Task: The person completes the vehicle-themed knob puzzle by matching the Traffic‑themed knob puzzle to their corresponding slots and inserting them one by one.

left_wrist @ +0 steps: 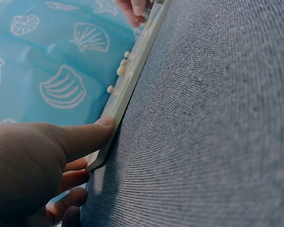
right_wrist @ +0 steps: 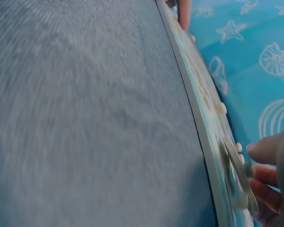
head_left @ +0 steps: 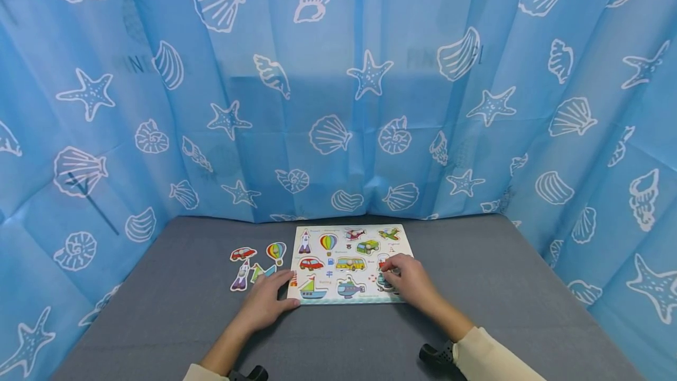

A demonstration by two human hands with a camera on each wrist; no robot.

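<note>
A wooden peg puzzle board (head_left: 317, 301) with printed vehicles lies flat on the table. My left hand (head_left: 267, 301) grips its near left corner. In the left wrist view the thumb (left_wrist: 87, 137) presses along the board's edge, with the other fingers around the corner. At the board's near right part, my right hand (head_left: 412, 281) pinches the knob of a puzzle piece (right_wrist: 241, 175). That piece is tilted off the board's face in the right wrist view; its picture is mostly hidden by the hand in the head view.
Left of the board lie loose pieces: a red car (head_left: 243, 254), a hot-air balloon (head_left: 276, 251), a rocket (head_left: 240, 275) and a green-and-blue piece (head_left: 262, 271) by the left fingers. A blue shell-patterned curtain (head_left: 338, 104) hangs behind the grey table (head_left: 349, 346).
</note>
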